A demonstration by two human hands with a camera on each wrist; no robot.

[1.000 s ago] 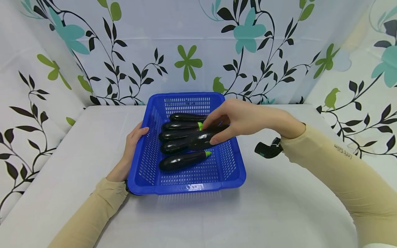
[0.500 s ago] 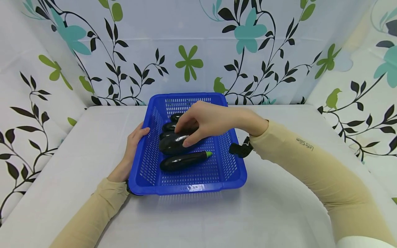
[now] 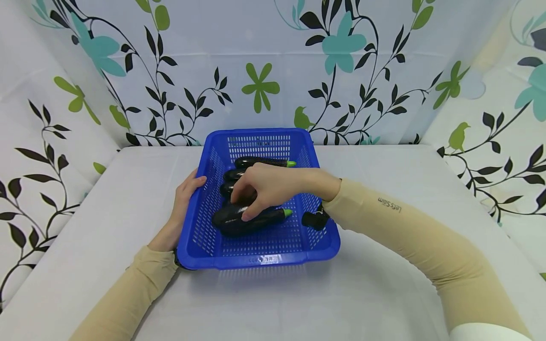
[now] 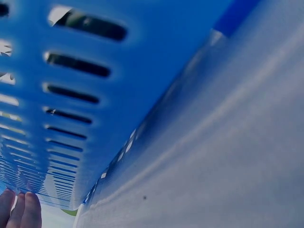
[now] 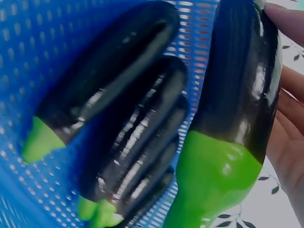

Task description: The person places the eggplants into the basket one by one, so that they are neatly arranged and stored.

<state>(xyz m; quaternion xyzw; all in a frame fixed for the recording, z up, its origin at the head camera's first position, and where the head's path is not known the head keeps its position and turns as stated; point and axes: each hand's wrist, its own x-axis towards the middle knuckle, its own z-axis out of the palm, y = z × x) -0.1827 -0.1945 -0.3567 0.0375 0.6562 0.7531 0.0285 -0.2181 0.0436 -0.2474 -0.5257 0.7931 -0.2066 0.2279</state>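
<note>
My right hand [image 3: 273, 187] reaches over the blue plastic basket [image 3: 260, 260] and grips a dark, glossy eggplant [image 3: 222, 218] between thumb and fingers. In the right wrist view this held eggplant [image 5: 240, 80] is large and close, its green stem end towards the camera. Below it, several eggplants [image 5: 142, 123] lie side by side in the basket, and one eggplant [image 5: 104, 76] lies apart from them. My left hand [image 3: 182, 201] holds the basket's left side, thumb over the rim. Its fingers [image 4: 31, 209] lie along the outer wall in the left wrist view.
A white cloth [image 3: 384, 293] covers the table under the basket. Behind it hangs a curtain [image 3: 260, 38] printed with leaves and flowers. A black wrist-worn device [image 3: 314, 220] hangs below my right wrist, over the basket's right side.
My right hand has moved left and towards me with the eggplant, from over the row to over the nearest eggplant. The left hand and the basket stay put.
</note>
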